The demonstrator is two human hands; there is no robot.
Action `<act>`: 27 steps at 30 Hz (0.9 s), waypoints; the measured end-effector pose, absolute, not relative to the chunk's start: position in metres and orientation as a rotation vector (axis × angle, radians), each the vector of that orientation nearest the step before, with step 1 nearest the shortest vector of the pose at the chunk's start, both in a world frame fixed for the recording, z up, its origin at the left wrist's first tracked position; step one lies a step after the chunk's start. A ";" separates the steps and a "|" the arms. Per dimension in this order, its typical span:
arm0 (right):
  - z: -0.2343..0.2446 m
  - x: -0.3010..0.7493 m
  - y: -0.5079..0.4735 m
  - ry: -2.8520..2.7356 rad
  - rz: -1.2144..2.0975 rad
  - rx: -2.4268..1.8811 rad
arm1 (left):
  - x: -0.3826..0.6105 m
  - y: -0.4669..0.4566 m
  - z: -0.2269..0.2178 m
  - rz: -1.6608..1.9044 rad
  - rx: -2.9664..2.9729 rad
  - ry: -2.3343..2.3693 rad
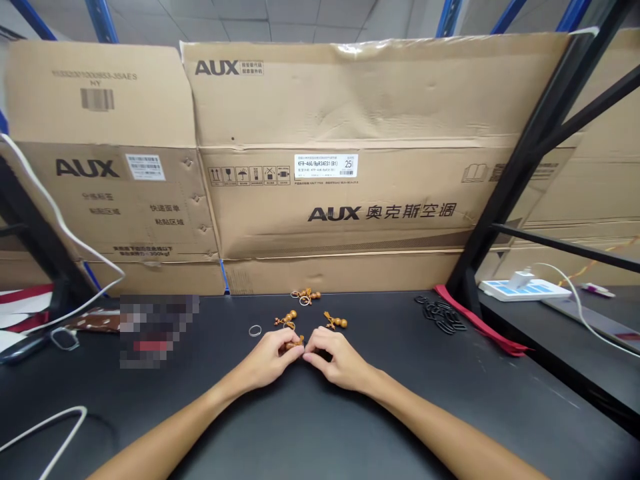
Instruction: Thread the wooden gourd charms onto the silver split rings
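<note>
Left hand (pixel 270 360) curled, fingertips pinching a small wooden gourd charm (pixel 295 343) near the middle of the black table (pixel 350 427). Right hand (pixel 335 357) curled too, fingertips just beside the charm, grip unclear. Farther off, three more gourd charms (pixel 286 320) lying apart, a thin metal ring (pixel 255 331) to the left.

On my feed, amber-brown wooden gourd charms (pixel 335 321) sit on the black desk (pixel 450 407), beside a dark red ribbon (pixel 480 324).
</note>
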State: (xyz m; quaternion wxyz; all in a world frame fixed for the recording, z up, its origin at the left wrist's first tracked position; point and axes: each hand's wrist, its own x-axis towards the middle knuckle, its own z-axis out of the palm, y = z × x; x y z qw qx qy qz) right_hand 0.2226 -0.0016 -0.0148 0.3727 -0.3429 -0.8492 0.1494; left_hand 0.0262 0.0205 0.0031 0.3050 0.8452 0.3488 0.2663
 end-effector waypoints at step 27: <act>-0.015 0.214 -0.001 -1.919 0.691 -1.076 | 0.026 0.017 -0.007 0.806 2.524 0.870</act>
